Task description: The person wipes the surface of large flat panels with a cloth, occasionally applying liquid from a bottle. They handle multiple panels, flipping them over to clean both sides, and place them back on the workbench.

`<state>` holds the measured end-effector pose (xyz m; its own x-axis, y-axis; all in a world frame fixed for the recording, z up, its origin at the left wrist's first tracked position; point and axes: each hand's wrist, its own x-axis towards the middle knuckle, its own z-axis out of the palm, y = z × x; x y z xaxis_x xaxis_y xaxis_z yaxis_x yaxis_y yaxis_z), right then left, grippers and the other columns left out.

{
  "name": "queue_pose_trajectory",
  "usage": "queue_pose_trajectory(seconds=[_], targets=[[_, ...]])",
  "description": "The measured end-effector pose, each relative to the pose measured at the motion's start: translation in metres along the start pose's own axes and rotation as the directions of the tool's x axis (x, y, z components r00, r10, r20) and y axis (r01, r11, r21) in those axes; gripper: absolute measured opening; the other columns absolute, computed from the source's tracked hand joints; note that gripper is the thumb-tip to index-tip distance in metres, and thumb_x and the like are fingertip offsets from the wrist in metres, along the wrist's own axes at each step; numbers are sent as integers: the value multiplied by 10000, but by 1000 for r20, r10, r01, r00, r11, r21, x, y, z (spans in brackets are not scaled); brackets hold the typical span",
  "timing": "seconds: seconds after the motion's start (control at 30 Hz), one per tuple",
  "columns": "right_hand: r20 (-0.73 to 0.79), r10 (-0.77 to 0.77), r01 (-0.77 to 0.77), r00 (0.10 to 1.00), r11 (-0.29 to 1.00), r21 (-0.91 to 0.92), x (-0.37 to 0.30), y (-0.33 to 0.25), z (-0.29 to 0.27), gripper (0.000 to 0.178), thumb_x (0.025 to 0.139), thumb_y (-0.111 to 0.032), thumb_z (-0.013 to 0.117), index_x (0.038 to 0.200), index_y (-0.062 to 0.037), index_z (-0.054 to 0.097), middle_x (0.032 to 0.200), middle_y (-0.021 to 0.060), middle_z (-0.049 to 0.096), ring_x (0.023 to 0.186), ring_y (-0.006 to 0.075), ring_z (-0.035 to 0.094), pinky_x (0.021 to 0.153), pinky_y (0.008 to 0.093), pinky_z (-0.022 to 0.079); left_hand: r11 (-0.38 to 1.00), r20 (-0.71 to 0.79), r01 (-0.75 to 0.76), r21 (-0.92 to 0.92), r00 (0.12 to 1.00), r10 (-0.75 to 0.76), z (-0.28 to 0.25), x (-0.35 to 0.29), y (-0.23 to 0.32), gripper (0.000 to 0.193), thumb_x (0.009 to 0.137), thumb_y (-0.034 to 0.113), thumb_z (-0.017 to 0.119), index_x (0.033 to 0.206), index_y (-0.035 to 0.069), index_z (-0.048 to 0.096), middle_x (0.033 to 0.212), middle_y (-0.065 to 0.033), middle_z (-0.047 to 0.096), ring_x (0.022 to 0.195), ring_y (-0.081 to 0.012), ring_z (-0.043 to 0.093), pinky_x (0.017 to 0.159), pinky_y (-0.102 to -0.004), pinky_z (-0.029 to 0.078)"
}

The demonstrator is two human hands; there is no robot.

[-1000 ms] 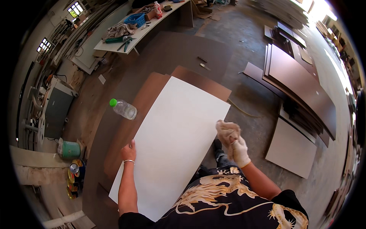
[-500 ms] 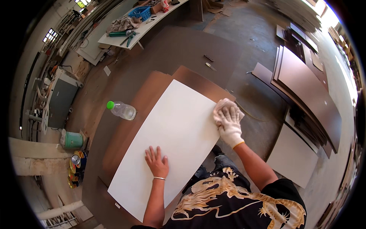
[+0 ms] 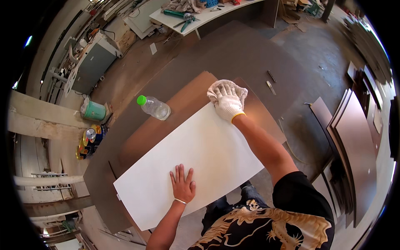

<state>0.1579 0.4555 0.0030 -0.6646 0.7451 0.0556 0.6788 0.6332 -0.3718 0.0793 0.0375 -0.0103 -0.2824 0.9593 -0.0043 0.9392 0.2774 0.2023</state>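
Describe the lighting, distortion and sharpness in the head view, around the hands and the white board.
Head view: strong fisheye bend, so the white board's straight edges curve and a black rim frames the picture. Daylight is even and soft; the board looks bright but not blown out. The bare left hand and the gloved right hand on the white rag are sharp. The stacked panels at right smear toward the rim.

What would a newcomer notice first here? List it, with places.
The big white board fills the middle, lying on brown boards. The gloved right hand presses a white rag at its far corner, while the bare left hand lies flat near its near edge. A green-capped bottle lies left.
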Motion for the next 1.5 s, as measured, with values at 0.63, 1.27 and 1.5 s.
queue_pose_trajectory(seconds=[0.63, 1.27, 1.5], targets=[[78, -432, 405, 899, 884, 232, -103, -180, 67, 560, 1019, -351, 492, 1522, -107, 461, 1576, 144, 412, 1495, 331, 307, 1235, 560, 191, 996, 24, 85, 7, 996, -86, -8, -9, -3, 592, 987, 327, 471, 1541, 120, 499, 1674, -267, 285, 1559, -465, 230, 1246, -674, 93], [-204, 3, 36, 979, 982, 184, -30, -67, 55, 498, 989, -347, 517, 1450, -171, 586, 1592, 96, 466, 1545, 351, 278, 1227, 690, 120, 999, -68, 16, 30, 998, -14, 0, -9, -4, 594, 1023, 298, 415, 1538, 1, 441, 1655, -256, 338, 1552, -455, 269, 1262, -610, 113], [199, -205, 140, 958, 944, 298, -235, -89, 35, 574, 990, -407, 521, 1539, -239, 529, 1691, 78, 354, 1606, 359, 179, 1213, 747, 9, 996, -126, 92, -11, 988, -93, 4, -14, -11, 642, 1024, 301, 426, 1544, -72, 371, 1645, -276, 339, 1548, -474, 259, 1256, -614, 132]])
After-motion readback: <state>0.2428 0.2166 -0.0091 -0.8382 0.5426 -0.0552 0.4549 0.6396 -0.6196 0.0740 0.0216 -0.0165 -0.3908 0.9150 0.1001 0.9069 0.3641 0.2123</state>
